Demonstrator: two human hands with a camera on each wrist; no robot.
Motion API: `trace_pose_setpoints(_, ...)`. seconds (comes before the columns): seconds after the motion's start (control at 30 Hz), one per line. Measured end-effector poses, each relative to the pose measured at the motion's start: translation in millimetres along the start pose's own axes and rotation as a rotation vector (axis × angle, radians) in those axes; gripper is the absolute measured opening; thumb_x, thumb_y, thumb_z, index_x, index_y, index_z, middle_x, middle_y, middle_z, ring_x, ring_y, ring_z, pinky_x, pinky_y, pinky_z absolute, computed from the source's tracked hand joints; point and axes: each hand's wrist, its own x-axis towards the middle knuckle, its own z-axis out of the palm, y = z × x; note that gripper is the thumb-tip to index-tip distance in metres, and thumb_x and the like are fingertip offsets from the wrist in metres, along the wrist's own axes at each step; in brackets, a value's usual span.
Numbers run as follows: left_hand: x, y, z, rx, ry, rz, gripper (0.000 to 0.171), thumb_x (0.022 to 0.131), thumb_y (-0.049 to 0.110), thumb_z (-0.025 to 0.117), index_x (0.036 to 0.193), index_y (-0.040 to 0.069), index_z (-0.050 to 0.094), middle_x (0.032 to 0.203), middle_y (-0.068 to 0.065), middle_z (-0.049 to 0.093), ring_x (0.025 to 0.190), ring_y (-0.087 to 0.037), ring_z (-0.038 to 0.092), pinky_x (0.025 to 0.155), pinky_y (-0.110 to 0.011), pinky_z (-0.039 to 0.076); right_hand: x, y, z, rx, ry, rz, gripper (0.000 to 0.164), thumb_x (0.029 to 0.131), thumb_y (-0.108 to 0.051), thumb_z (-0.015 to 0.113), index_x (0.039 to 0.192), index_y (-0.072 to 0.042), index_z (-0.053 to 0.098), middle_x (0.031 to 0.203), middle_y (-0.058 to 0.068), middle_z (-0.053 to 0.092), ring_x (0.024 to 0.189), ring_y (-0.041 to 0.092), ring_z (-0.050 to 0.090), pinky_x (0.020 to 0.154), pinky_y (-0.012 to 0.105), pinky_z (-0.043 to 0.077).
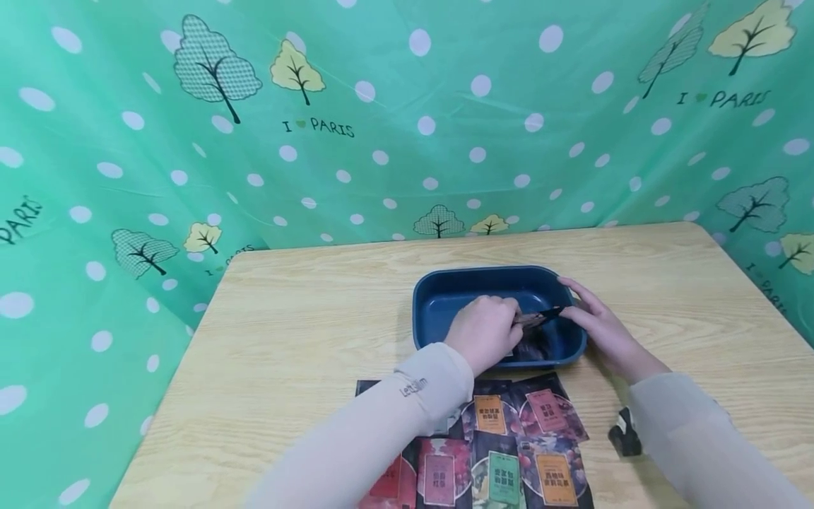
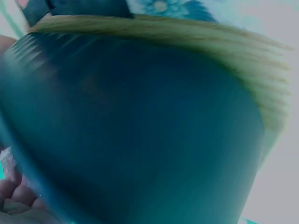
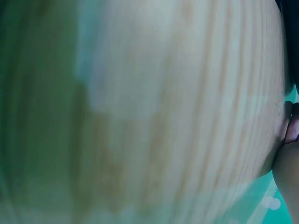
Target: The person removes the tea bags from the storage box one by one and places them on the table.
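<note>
A dark blue rectangular plastic basin (image 1: 439,307) stands on the wooden table; its wall (image 2: 154,121) fills the left wrist view, blurred. My left hand (image 1: 485,326) reaches into it and pinches a dark printed packet (image 1: 540,316) by one end. At the basin's right end is my right hand (image 1: 600,325), its thumb over the rim near the packet's far end and its index finger at the rim. Something dark lies on the basin floor under the packet. Only part of the right hand (image 3: 290,123) appears at the right wrist view's edge.
Several flat, colourfully labelled packets (image 1: 496,470) lie in two rows in front of the basin, partly behind the left sleeve. A small black object (image 1: 625,433) sits beside the right sleeve. Behind the table (image 1: 305,325) hangs a green dotted curtain (image 1: 394,155).
</note>
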Motion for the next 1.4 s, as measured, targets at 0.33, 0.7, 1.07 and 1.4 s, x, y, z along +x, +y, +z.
trace_pose_setpoints(0.33, -19.6, -6.5, -28.7, -0.377, -0.087, -0.100, 0.009, 0.092, 0.022, 0.065, 0.097, 0.014, 0.067, 0.075, 0.007, 0.064, 0.056, -0.005, 0.050, 0.052, -0.018, 0.040, 2, 0, 0, -0.001, 0.013, 0.013, 0.073, 0.100, -0.038, 0.056, 0.159, -0.035, 0.013, 0.166, 0.020, 0.001, 0.149, 0.048, 0.012, 0.116, 0.066, 0.014)
trace_pose_setpoints(0.7, -49.3, -24.2, -52.1, -0.738, -0.064, -0.230, 0.029, 0.086, 0.012, 0.070, 0.115, 0.010, 0.064, 0.099, -0.001, 0.071, 0.074, -0.006, 0.063, 0.064, -0.020, 0.053, 3, 1, -1, 0.000, 0.012, 0.016, 0.072, 0.100, -0.037, 0.056, 0.159, -0.036, 0.013, 0.166, 0.018, -0.002, 0.150, 0.048, 0.007, 0.116, 0.068, 0.011)
trace_pose_setpoints(1.07, -79.6, -44.0, -66.2, -0.951, -0.027, -0.326, 0.081, 0.088, 0.009, 0.069, 0.155, 0.025, 0.026, 0.135, -0.015, 0.049, 0.074, -0.021, 0.067, 0.065, -0.035, 0.057, 3, -1, 0, -0.006, 0.005, 0.018, 0.073, 0.100, -0.037, 0.056, 0.159, -0.035, 0.012, 0.165, 0.021, 0.001, 0.149, 0.049, 0.009, 0.116, 0.067, 0.012)
trace_pose_setpoints(1.4, -112.6, -70.1, -61.0, -0.915, 0.050, -0.406, 0.083, 0.093, 0.010, 0.068, 0.154, 0.041, 0.020, 0.144, -0.027, 0.045, 0.112, -0.038, 0.064, 0.086, -0.045, 0.056, 4, 0, 0, -0.011, 0.007, 0.019, 0.073, 0.100, -0.038, 0.055, 0.159, -0.035, 0.012, 0.166, 0.018, -0.004, 0.150, 0.049, 0.004, 0.116, 0.068, 0.010)
